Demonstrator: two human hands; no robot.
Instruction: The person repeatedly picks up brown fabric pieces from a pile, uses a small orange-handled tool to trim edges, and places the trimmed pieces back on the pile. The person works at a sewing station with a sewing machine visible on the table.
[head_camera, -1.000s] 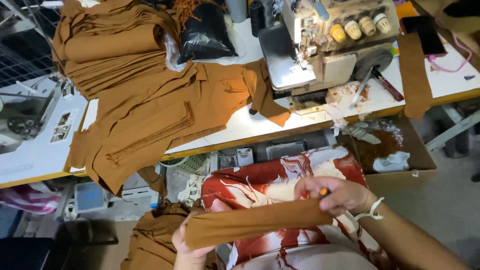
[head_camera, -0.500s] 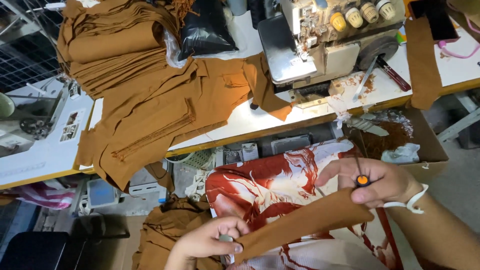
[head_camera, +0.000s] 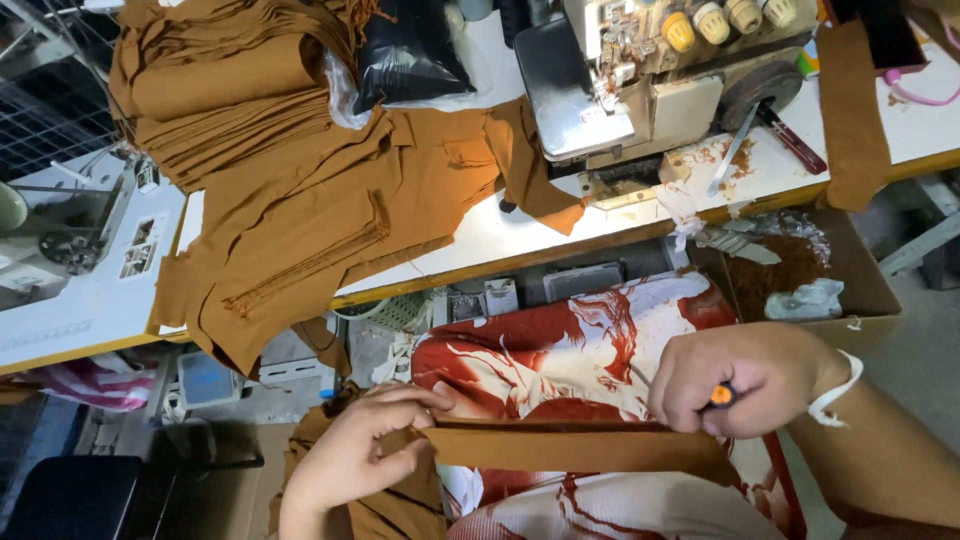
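Observation:
A long brown fabric strip (head_camera: 570, 448) lies stretched level across my lap, over red and white patterned cloth (head_camera: 560, 345). My left hand (head_camera: 365, 445) pinches the strip's left end with fingers and thumb. At the right end, my right hand (head_camera: 745, 378) is closed on the strip, with a small orange-tipped tool (head_camera: 720, 396) showing between the fingers. Under my left hand hangs more brown fabric (head_camera: 385, 505).
Brown fabric pieces (head_camera: 310, 215) lie piled and draped on the white table (head_camera: 520, 235). A sewing machine (head_camera: 640, 85) stands at the back right, a black bag (head_camera: 410, 55) beside it. A cardboard box (head_camera: 800, 275) with scraps sits below the table's right end.
The strip was slanted, its left end low; my left hand has lifted that end so it now lies level. The view has shifted slightly.

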